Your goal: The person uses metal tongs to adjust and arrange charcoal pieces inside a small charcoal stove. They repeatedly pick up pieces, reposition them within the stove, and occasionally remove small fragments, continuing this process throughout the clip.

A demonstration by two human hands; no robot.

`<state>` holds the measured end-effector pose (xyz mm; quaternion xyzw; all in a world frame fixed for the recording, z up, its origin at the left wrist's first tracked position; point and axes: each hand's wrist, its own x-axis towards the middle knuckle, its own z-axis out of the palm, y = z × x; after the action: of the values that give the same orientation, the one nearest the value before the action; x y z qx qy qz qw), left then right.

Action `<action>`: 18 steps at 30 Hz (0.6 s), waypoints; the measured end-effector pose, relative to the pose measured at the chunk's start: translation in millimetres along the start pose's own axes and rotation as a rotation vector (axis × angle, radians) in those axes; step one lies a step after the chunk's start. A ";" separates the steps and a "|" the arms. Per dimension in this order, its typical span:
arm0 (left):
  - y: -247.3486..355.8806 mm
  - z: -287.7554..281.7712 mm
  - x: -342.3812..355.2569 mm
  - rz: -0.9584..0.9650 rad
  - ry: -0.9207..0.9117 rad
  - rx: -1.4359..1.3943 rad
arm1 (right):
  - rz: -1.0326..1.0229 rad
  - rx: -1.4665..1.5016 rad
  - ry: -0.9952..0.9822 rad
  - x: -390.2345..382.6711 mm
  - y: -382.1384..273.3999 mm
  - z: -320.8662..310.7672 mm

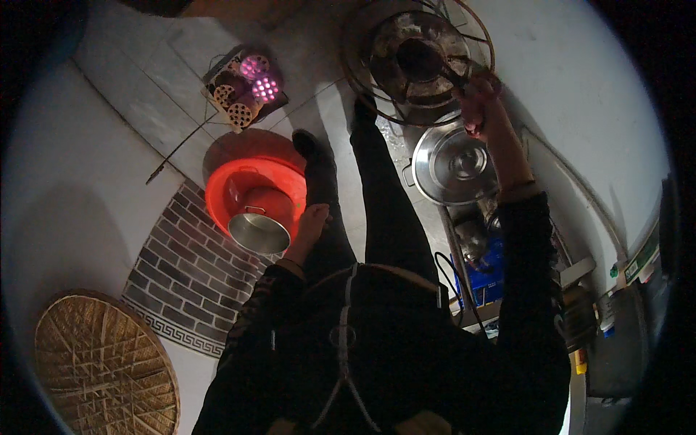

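Observation:
My right hand is closed around a dark handle at the near right edge of a round coal stove. The handle reaches toward the stove's dark centre; its far end is too dark to make out. Just below that hand lies a shiny steel lid, round and knobbed. My left hand is curled beside my left leg, its fingers partly hidden. To its left, a metal pot with a loop handle sits tilted at a red plastic basin; I cannot tell whether the hand touches it.
Several honeycomb coal briquettes stand grouped on the floor at far left, two glowing pink. A thin metal rod extends near them. A woven round tray leans at near left. A blue box and cables lie by my right arm.

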<state>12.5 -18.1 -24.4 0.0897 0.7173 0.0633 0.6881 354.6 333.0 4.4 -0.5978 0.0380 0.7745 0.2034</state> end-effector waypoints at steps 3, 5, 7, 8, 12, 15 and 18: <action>2.6 2.3 -2.0 0.078 0.022 -0.001 | 0.038 0.024 0.013 -0.8 8.7 -5.5; 5.0 3.9 -1.4 0.089 0.029 -0.043 | 0.101 0.070 -0.018 7.2 13.3 -11.7; 7.4 5.0 0.2 0.082 0.037 -0.047 | 0.160 0.112 0.011 21.8 14.3 -18.9; 8.4 5.0 1.3 0.082 0.032 -0.038 | 0.126 0.105 -0.063 30.6 12.6 -22.2; 9.3 4.8 5.2 0.027 0.012 -0.012 | 0.139 0.340 -0.119 68.2 -12.7 -26.5; 9.2 5.4 6.0 0.028 0.029 -0.048 | 0.015 0.325 -0.130 88.2 -34.5 -17.2; 12.8 6.1 4.6 0.004 0.032 -0.019 | 0.125 0.532 -0.120 90.0 -33.7 -6.9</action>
<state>18.9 -4.8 -26.4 0.0838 0.7273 0.0729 0.6772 354.8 386.0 -76.0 -0.4728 0.2645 0.7825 0.3070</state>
